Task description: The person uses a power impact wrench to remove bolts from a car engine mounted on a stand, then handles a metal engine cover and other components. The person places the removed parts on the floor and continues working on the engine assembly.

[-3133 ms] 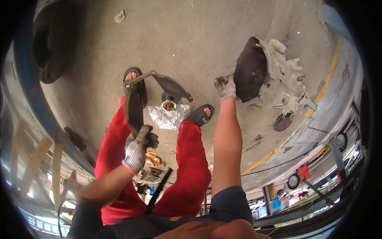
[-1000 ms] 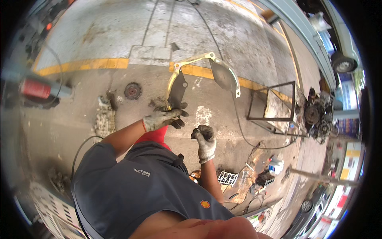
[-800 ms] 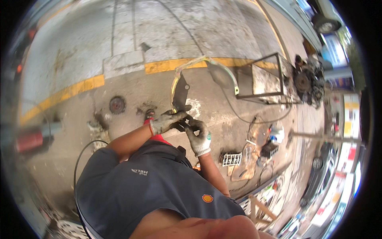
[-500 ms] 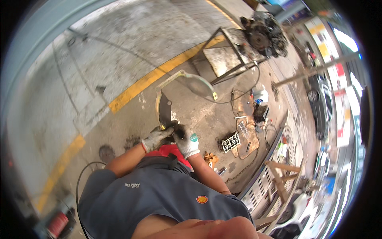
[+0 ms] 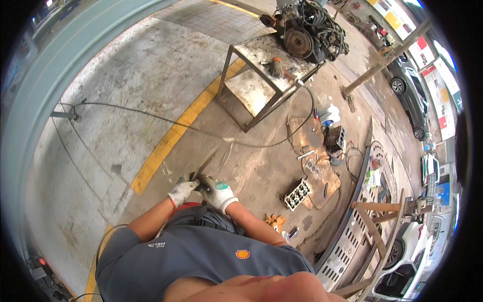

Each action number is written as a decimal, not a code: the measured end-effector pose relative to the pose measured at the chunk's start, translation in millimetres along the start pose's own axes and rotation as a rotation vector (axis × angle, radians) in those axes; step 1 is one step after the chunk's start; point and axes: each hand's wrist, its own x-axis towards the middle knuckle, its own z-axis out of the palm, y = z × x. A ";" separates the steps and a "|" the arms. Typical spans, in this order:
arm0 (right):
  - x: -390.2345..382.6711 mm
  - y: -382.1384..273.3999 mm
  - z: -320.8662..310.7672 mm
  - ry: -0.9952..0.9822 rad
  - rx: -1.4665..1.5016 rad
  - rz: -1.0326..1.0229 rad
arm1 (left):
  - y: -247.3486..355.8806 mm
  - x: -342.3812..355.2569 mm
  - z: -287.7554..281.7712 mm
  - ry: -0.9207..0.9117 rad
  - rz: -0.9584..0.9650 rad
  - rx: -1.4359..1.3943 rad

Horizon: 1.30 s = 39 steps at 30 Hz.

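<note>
Thin metal plate (image 5: 205, 163) sits at both hands, between 7 and 8 o'clock of view centre, seen near edge-on, free end toward 1 o'clock. Left hand (image 5: 183, 191) closed on its near end; right hand (image 5: 219, 194) curled up against it, can't tell if gripping. Near-end hold probably for steadiness and body clearance. Markings: red-and-yellow badge (image 5: 242, 254), pale lettering (image 5: 157, 245) on grey shirt (image 5: 201, 259); green print (image 5: 221, 185) on right glove.
</note>
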 end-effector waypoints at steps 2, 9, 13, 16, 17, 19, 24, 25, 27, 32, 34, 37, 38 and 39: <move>28.8 21.0 -33.3 -0.124 -0.035 0.043 | -49.2 69.6 -3.5 0.021 -0.002 0.069; 90.4 114.8 -135.7 0.183 0.165 -0.035 | 88.8 153.6 27.9 -0.070 0.038 -0.097; 126.7 196.7 -199.2 0.796 0.199 0.199 | 142.0 231.2 14.2 -0.474 -0.045 -0.447; 150.8 250.1 -255.3 0.730 0.472 0.248 | 189.9 295.2 6.2 -0.667 -0.097 -0.584; 171.4 243.1 -275.2 0.674 0.616 0.247 | 201.5 321.0 -0.8 -0.717 -0.072 -0.581; 200.9 235.1 -313.5 0.768 0.778 0.186 | 231.3 375.4 -15.9 -0.828 -0.023 -0.571; 246.3 240.9 -375.8 0.786 0.802 0.368 | 348.1 459.1 -56.6 -1.096 0.077 -0.333; 249.7 242.0 -381.5 0.736 0.835 0.367 | 360.6 474.1 -61.0 -1.117 0.032 -0.361; 266.6 233.6 -398.6 0.777 0.771 0.435 | 397.0 501.7 -74.3 -1.137 -0.052 -0.408; 288.0 238.8 -439.3 1.071 0.756 0.274 | 455.5 571.7 -64.2 -1.111 0.064 -0.069; 292.8 247.7 -467.6 1.182 0.720 0.261 | 419.3 618.5 -46.5 -1.103 0.085 -0.160; 288.0 277.6 -504.7 1.322 0.683 0.173 | 420.3 667.3 -31.2 -0.981 0.112 -0.200; 276.6 298.0 -511.2 1.336 0.709 0.174 | 430.5 678.7 -29.3 -0.904 0.103 -0.261; 268.1 317.6 -516.7 1.350 0.734 0.174 | 443.0 690.6 -28.0 -0.828 0.093 -0.320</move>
